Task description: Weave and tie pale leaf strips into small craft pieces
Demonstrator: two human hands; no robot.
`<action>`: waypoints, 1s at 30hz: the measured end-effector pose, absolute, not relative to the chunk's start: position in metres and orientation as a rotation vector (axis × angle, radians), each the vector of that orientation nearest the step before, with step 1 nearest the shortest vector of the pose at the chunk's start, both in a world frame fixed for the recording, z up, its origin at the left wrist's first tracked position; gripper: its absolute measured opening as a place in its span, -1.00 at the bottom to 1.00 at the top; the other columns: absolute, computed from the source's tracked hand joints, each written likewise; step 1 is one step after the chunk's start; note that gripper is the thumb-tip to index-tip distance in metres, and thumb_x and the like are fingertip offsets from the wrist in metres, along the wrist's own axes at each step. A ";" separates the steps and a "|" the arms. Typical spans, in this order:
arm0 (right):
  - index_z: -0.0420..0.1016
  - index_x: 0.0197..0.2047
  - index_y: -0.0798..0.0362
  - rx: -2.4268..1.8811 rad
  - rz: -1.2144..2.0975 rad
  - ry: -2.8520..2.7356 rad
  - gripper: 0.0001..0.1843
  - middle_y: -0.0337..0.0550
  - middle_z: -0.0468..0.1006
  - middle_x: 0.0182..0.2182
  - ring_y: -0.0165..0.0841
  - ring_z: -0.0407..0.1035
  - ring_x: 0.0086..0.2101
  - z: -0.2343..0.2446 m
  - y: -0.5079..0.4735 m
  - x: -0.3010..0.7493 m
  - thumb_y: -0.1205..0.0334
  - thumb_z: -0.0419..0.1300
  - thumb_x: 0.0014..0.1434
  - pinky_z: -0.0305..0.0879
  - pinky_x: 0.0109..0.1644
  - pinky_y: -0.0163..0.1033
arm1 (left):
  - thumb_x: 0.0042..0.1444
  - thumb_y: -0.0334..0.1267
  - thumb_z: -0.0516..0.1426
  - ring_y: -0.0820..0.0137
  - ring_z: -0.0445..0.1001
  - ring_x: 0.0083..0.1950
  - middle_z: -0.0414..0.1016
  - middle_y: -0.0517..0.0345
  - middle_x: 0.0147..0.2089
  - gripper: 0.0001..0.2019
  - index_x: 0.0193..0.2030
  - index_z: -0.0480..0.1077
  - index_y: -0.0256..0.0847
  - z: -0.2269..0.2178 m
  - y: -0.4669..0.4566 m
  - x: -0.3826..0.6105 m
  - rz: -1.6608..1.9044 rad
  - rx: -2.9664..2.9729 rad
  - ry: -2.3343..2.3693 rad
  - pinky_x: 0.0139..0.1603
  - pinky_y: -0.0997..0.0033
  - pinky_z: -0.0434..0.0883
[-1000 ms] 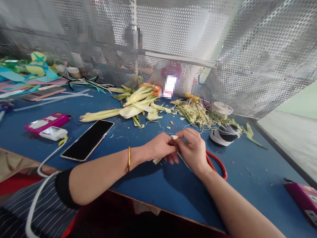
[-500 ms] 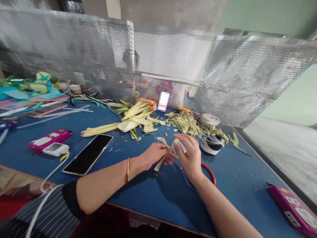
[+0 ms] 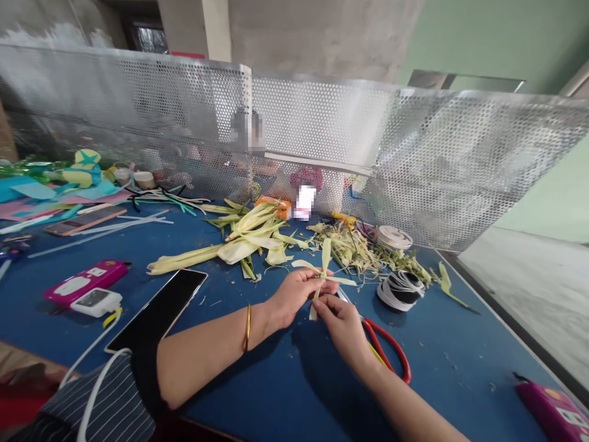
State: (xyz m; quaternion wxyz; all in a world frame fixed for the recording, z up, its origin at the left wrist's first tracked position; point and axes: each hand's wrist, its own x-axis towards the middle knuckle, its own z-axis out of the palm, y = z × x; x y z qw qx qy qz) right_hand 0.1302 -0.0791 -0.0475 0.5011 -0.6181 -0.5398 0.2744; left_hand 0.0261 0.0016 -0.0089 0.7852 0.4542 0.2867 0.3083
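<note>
Between my hands is a small cross of pale corn husk strips (image 3: 326, 258), with arms pointing up, left, right and down. My left hand (image 3: 297, 293) pinches it near its centre. The fingers of my right hand (image 3: 338, 318) close on the lower strip. Beneath and beside my right hand lie red-handled scissors (image 3: 398, 350), their blades partly hidden by it. Beyond my hands a pile of corn husks (image 3: 253, 236) rests on the blue table (image 3: 257, 380), next to a heap of husk scraps (image 3: 350, 245).
A black-and-white spool (image 3: 400, 291) stands right of my hands, with a white tape roll (image 3: 394, 237) behind it. On the left lie a black phone (image 3: 159, 310) and a magenta device (image 3: 87, 282). A perforated metal screen (image 3: 317, 123) borders the far side, with a person behind it.
My right hand has moved down from the upper right of the husk piece to its lower strip. The husk strips now spread as a cross, and more of the scissors shows.
</note>
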 end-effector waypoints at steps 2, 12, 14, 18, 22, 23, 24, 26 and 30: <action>0.30 -0.55 0.02 -1.497 0.700 -1.306 -0.59 -0.30 0.28 -0.62 -0.40 0.13 -0.55 -0.051 -0.082 0.130 -0.04 0.11 0.23 0.06 -0.49 -0.30 | 0.00 -0.29 0.32 0.35 0.60 -0.19 0.64 -0.04 -0.26 -0.78 -0.19 0.53 -0.32 -0.014 0.001 0.025 0.630 0.968 0.634 -0.02 0.40 0.44; 0.23 -0.53 0.00 -1.553 0.554 -1.514 -0.60 -0.26 0.36 -0.53 -0.37 0.28 -0.46 -0.047 -0.094 0.125 0.07 0.04 0.33 0.17 -0.41 -0.31 | -0.01 -0.35 0.28 0.35 0.58 -0.31 0.63 -0.03 -0.37 -0.80 -0.21 0.55 -0.35 -0.015 0.003 0.019 0.585 0.935 0.702 -0.11 0.36 0.45; 0.29 -0.50 0.00 -1.551 0.428 -1.589 -0.62 -0.23 0.42 -0.50 -0.36 0.33 -0.44 -0.042 -0.096 0.129 0.11 0.03 0.35 0.20 -0.38 -0.30 | -0.03 -0.34 0.30 0.37 0.57 -0.32 0.63 -0.03 -0.36 -0.77 -0.19 0.55 -0.35 -0.012 0.005 0.016 0.571 0.932 0.711 -0.13 0.38 0.44; 0.42 -0.29 0.00 -1.604 -0.141 -1.609 -0.78 -0.12 0.51 -0.33 -0.26 0.40 -0.30 -0.029 -0.099 0.151 0.10 0.08 0.34 0.25 -0.21 -0.19 | -0.03 -0.35 0.30 0.44 0.55 -0.38 0.61 0.06 -0.37 -0.70 -0.11 0.55 -0.33 -0.004 0.008 0.007 0.520 0.940 0.740 -0.25 0.48 0.42; 0.43 -0.04 0.00 -1.668 -0.312 -1.731 -0.75 -0.02 0.55 -0.11 -0.11 0.41 -0.06 -0.027 -0.096 0.167 0.05 0.12 0.32 0.20 0.04 -0.01 | 0.01 -0.30 0.29 0.47 0.51 -0.43 0.55 0.14 -0.42 -0.72 -0.11 0.54 -0.32 -0.003 0.004 0.000 0.492 0.962 0.767 -0.31 0.48 0.42; 0.43 -0.06 -0.01 -1.655 -0.268 -1.786 -0.77 -0.06 0.57 -0.15 -0.14 0.44 -0.10 -0.029 -0.095 0.167 0.05 0.12 0.33 0.18 0.08 0.00 | 0.02 -0.28 0.29 0.49 0.49 -0.45 0.53 0.15 -0.44 -0.74 -0.13 0.54 -0.32 -0.005 0.003 0.000 0.494 0.982 0.766 -0.32 0.48 0.42; 0.42 -0.09 -0.02 -1.636 -0.215 -1.831 -0.81 -0.12 0.59 -0.20 -0.19 0.46 -0.16 -0.031 -0.094 0.167 0.08 0.12 0.34 0.15 0.11 0.01 | 0.03 -0.27 0.29 0.50 0.48 -0.46 0.53 0.15 -0.45 -0.76 -0.16 0.54 -0.33 -0.007 0.003 0.000 0.498 1.003 0.763 -0.33 0.49 0.42; 0.40 -0.17 -0.01 -1.598 -0.114 -1.893 -0.87 -0.22 0.59 -0.32 -0.29 0.47 -0.31 -0.036 -0.094 0.162 0.15 0.09 0.36 0.10 0.16 -0.01 | 0.04 -0.27 0.29 0.52 0.45 -0.49 0.52 0.16 -0.48 -0.80 -0.21 0.55 -0.33 -0.012 0.003 0.002 0.510 1.042 0.757 -0.36 0.51 0.41; 0.36 -0.30 0.00 -1.565 -0.078 -1.924 -0.81 -0.29 0.53 -0.45 -0.38 0.40 -0.43 -0.039 -0.096 0.156 0.30 0.03 0.38 0.11 0.12 -0.05 | 0.04 -0.24 0.29 0.52 0.42 -0.51 0.53 0.14 -0.50 -0.82 -0.29 0.53 -0.34 -0.022 0.004 0.005 0.519 1.098 0.757 -0.41 0.53 0.38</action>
